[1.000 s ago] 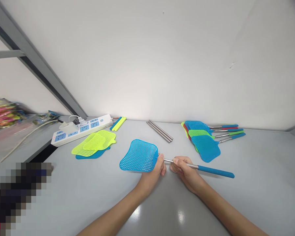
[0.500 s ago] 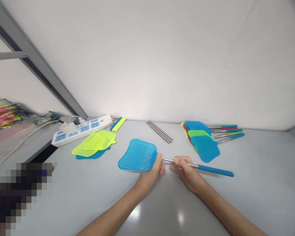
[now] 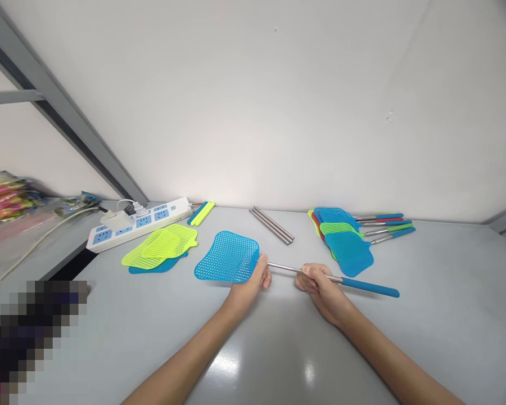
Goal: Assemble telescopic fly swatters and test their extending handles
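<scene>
A blue fly swatter (image 3: 230, 256) is held level above the table between both hands. My left hand (image 3: 255, 275) is closed round the neck where the perforated head meets the thin metal rod. Farther right, my right hand (image 3: 320, 284) grips the metal shaft just ahead of the blue handle sleeve (image 3: 371, 287). A stretch of bare rod shows between the two hands. To the right, a pile of swatters (image 3: 349, 253) in blue, green, red and yellow lies with handles pointing right. Several metal tubes (image 3: 272, 225) rest on the table beyond my hands.
Loose yellow and blue swatter heads (image 3: 160, 247) lie at the left, near a white power strip (image 3: 139, 223) with plugs in it. Yellow and blue sleeves (image 3: 202, 212) sit beside the strip. Bagged colourful items (image 3: 8, 197) are at far left. A wall closes off the back.
My left hand has moved left with the swatter head, away from my right hand. More of the thin rod now shows between them.
</scene>
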{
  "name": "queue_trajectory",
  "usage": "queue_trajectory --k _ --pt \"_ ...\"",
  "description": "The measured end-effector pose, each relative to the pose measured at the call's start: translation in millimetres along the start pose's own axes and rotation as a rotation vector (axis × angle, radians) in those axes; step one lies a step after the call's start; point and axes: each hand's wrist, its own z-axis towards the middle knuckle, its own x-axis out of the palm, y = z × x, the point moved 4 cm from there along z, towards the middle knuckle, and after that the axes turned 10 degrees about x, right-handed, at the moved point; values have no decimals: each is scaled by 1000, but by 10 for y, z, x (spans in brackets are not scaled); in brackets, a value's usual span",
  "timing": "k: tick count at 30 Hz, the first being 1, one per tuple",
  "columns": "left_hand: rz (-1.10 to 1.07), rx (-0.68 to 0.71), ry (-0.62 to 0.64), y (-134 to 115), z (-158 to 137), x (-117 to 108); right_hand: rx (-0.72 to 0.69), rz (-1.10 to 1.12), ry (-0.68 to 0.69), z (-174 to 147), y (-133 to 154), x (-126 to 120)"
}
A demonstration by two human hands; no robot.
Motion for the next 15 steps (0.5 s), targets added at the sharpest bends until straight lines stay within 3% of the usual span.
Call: queue_trajectory --k 15 --pt "53 29 34 -33 53 -103 3 17 22 16 5 -51"
